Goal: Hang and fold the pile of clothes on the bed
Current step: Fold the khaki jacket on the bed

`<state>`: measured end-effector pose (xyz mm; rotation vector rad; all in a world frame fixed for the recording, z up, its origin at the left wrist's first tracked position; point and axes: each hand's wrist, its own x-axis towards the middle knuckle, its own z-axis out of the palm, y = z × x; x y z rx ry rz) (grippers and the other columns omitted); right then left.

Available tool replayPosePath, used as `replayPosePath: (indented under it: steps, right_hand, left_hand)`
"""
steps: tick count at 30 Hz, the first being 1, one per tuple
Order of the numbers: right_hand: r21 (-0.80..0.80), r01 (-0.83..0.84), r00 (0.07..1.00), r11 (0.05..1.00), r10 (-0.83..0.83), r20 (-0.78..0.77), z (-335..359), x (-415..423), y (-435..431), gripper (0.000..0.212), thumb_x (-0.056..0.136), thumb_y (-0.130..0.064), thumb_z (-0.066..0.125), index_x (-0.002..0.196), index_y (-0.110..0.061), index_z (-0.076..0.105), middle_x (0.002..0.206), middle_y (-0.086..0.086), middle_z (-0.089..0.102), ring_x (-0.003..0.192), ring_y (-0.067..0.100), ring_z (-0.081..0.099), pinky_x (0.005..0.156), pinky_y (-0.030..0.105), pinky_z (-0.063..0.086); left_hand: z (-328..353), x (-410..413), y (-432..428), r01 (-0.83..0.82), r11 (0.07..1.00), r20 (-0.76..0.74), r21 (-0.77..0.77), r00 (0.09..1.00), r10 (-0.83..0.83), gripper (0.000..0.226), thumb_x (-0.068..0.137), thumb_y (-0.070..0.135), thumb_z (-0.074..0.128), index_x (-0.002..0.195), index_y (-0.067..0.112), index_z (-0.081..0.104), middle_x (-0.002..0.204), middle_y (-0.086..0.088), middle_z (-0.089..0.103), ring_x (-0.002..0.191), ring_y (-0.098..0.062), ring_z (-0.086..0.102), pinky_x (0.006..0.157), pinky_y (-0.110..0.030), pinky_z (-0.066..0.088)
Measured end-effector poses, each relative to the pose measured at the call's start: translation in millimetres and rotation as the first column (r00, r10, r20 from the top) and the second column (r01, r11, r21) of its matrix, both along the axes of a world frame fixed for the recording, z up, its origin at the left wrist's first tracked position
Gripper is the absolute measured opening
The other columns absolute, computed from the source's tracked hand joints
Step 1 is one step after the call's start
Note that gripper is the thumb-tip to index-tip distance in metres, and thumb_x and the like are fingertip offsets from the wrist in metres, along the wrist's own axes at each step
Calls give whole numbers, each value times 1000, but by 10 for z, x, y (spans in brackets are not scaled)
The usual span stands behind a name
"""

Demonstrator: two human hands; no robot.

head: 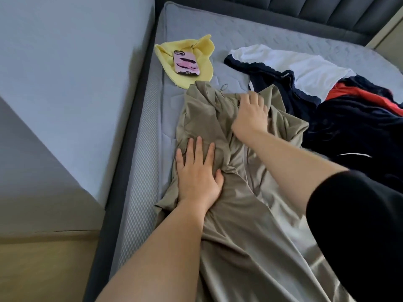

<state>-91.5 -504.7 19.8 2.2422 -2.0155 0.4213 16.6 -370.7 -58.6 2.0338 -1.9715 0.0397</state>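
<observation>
A grey quilted bed (272,33) in a dark frame fills the room's right side, hard against a pale wall (65,62), with wood-toned floor (43,269) below. A khaki garment (239,214) lies stretched along the bed, its long axis running from the person's body up toward the headboard and tilting a little left. Both hands are on it.

The left grip (197,177) lies flat at mid-length on the garment's left side, fingers straight and pressing, holding nothing. The right grip (250,114) is farther up, at the bunched far end. Its fingers are blurred, so I cannot tell whether they pinch the edge or only rest on it.

The coming move, likely smoothing or a first fold, turns on that axis. The cloth runs away from the left grip both upward and back toward the person, while the right grip is the nearer one to the top edge.

The remaining pile of clothes (349,127), dark with red and white pieces, lies just right of the garment and touches its edge. A yellow cloth (196,79) carrying a phone (186,63) sits just beyond the garment's top.
</observation>
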Motion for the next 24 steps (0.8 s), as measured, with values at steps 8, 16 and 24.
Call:
replayPosePath:
  steps: [8,16,24]
  right_hand:
    - [386,-60,928,920,194,-319,-21,102,-621,86,82,-10,53,151,-11,2,158,12,12,147,31,-4,116,56,-2]
    - [151,-98,870,984,158,-467,239,-11,-532,17,81,-9,52,97,-11,57,108,13,58,113,32,44,107,41,27]
    - [9,-223,900,975,210,-381,662,-233,432,11,85,-4,51,96,-8,53,92,15,64,86,37,59,61,32,32]
  left_hand:
    - [-19,-7,12,6,1000,-21,-7,1000,-6,67,91,47,29,153,26,12,161,-8,3,147,-26,-3,116,-48,-9]
    - [70,-10,80,80,994,4,-72,997,-80,61,90,32,25,150,20,26,159,-9,16,147,-29,10,115,-55,2]
    - [253,-198,579,304,927,-175,-221,922,-344,46,79,0,47,120,8,65,118,-14,61,106,-31,59,91,-37,48]
